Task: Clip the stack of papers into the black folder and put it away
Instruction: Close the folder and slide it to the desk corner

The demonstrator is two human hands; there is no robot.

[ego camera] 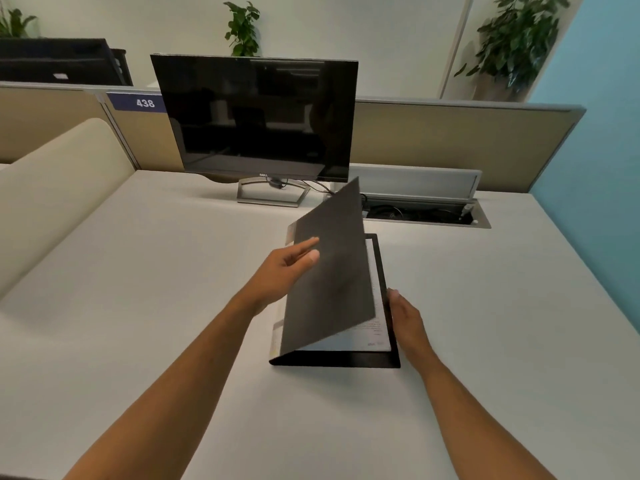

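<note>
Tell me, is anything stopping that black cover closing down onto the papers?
Nothing visible. The left hand touches the raised cover from outside, the papers lie flat beneath, and the right hand rests at the right edge of the black folder.

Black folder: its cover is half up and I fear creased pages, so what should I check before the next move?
1. Stack of white printed papers lying inside the matte black folder: ok.
2. Clip fastened on the papers: cannot tell, the raised dark grey front cover hides that area.
3. Left hand touching the cover's outer face: ok.
4. Right hand resting against the folder's right edge: ok.
5. Pages lying inside the right edge: ok; on the left side, cannot tell.
6. White desk bare right around the folder: ok.
</note>
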